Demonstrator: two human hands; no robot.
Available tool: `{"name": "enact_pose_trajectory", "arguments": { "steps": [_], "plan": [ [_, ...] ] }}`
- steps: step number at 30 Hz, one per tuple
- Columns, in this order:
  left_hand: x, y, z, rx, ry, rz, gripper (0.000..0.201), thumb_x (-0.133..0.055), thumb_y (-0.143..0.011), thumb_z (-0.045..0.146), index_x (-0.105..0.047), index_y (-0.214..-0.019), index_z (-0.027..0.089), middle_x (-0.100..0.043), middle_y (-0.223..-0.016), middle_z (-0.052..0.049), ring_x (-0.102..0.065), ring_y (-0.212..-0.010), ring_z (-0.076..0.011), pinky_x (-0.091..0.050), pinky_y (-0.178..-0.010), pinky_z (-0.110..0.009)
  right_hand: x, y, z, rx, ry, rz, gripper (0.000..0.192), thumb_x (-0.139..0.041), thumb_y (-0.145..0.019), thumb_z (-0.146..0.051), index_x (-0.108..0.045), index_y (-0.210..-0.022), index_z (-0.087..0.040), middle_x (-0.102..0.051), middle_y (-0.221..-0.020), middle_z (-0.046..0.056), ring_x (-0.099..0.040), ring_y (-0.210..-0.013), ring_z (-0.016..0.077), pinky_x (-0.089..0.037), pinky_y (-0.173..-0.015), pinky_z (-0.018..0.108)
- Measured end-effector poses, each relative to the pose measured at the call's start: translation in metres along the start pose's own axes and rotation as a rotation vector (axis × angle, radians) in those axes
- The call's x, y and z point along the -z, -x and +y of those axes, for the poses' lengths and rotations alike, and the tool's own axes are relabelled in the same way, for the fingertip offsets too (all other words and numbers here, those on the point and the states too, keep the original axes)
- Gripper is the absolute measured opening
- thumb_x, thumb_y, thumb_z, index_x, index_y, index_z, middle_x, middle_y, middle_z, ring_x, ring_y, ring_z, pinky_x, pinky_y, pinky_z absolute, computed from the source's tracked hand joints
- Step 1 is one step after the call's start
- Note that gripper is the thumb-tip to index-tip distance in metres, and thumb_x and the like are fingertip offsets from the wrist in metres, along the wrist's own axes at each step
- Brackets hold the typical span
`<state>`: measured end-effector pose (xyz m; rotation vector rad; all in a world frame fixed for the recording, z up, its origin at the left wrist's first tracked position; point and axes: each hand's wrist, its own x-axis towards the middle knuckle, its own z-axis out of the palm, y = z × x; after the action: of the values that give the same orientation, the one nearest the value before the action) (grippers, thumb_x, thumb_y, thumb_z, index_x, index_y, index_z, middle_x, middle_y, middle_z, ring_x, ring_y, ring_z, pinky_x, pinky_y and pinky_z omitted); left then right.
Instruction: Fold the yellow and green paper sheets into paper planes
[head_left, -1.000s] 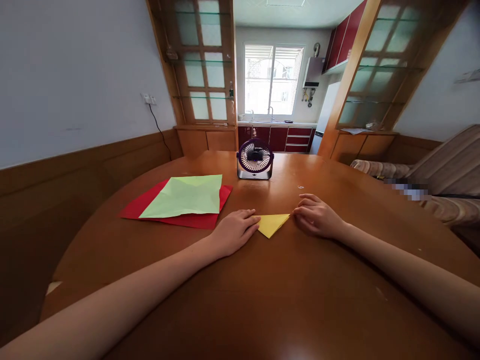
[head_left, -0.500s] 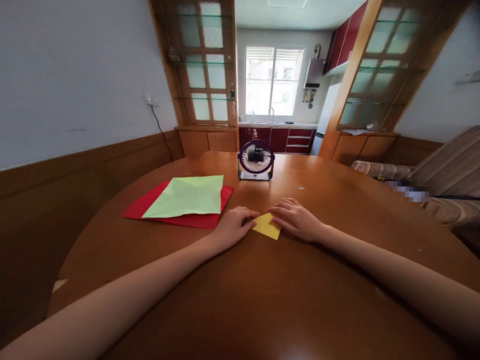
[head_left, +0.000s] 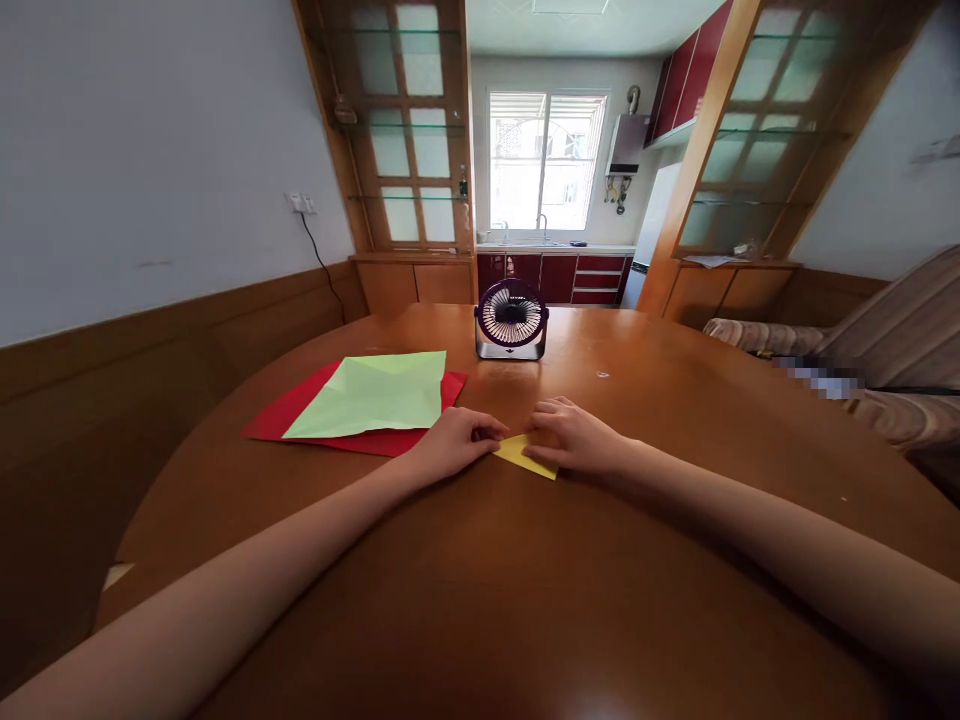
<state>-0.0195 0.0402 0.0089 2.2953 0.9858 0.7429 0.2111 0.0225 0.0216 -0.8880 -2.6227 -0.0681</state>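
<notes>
two hands (head_left: 574,438), one yellow paper (head_left: 515,455) touched; one fan (head_left: 512,315)

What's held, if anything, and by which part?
Grip can't be told: left hand at the left tip of the yellow paper, right hand over its right part.
</notes>
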Motion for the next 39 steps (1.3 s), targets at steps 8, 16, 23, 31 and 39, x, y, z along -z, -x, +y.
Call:
{"name": "enact_pose_trajectory", "arguments": {
  "steps": [8, 16, 23, 31, 39],
  "plan": [
    [0.010, 0.003, 0.005, -0.153, -0.207, -0.042, 0.022, -0.056, -0.085, 0.018, -0.074, -0.098, 0.019, -0.073, -0.091, -0.004, -0.067, -0.078, -0.0153, -0.050, -0.070, -0.025, -0.006, 0.004, -0.013, 0.100, 0.342, 0.087, 0.023, -0.045, -0.097, -0.021, -0.061, -0.081, -0.014, -0.060, -0.080, 0.008, -0.053, -0.075, 0.0177, -0.040, -0.076, 0.033],
    [0.014, 0.004, 0.008, -0.300, -0.386, -0.128, 0.025, -0.051, -0.087, 0.012, -0.072, -0.098, 0.017, -0.067, -0.086, -0.005, -0.062, -0.078, -0.0146, -0.046, -0.068, -0.023, -0.006, 0.015, -0.023, 0.252, 0.582, 0.083, 0.030, -0.035, -0.099, -0.010, -0.062, -0.086, -0.013, -0.060, -0.077, 0.007, -0.049, -0.065, 0.0163, -0.036, -0.063, 0.032],
    [0.014, 0.005, 0.009, -0.364, -0.529, -0.163, 0.025, -0.049, -0.086, 0.007, -0.071, -0.093, 0.017, -0.062, -0.082, -0.004, -0.058, -0.077, -0.0150, -0.041, -0.066, -0.022, -0.008, 0.020, -0.029, 0.283, 0.646, 0.113, 0.029, -0.037, -0.098, -0.007, -0.064, -0.090, -0.011, -0.061, -0.075, 0.005, -0.051, -0.061, 0.0154, -0.034, -0.058, 0.033],
    [0.017, 0.007, 0.005, -0.428, -0.512, -0.190, 0.022, -0.050, -0.092, 0.015, -0.071, -0.096, 0.017, -0.060, -0.084, -0.004, -0.057, -0.078, -0.0141, -0.041, -0.068, -0.022, -0.011, 0.030, -0.027, 0.260, 0.505, 0.204, 0.020, -0.044, -0.096, -0.012, -0.064, -0.098, -0.010, -0.062, -0.074, 0.004, -0.053, -0.063, 0.0149, -0.039, -0.060, 0.031],
    [0.016, 0.007, 0.001, -0.479, -0.482, -0.164, 0.025, -0.046, -0.096, 0.017, -0.071, -0.098, 0.017, -0.061, -0.083, -0.006, -0.057, -0.076, -0.0143, -0.041, -0.067, -0.022, 0.000, 0.044, -0.020, 0.206, 0.056, 0.186, 0.023, -0.048, -0.093, -0.019, -0.065, -0.109, -0.017, -0.066, -0.101, 0.010, -0.063, -0.089, 0.0182, -0.052, -0.078, 0.033]
  ]
}}
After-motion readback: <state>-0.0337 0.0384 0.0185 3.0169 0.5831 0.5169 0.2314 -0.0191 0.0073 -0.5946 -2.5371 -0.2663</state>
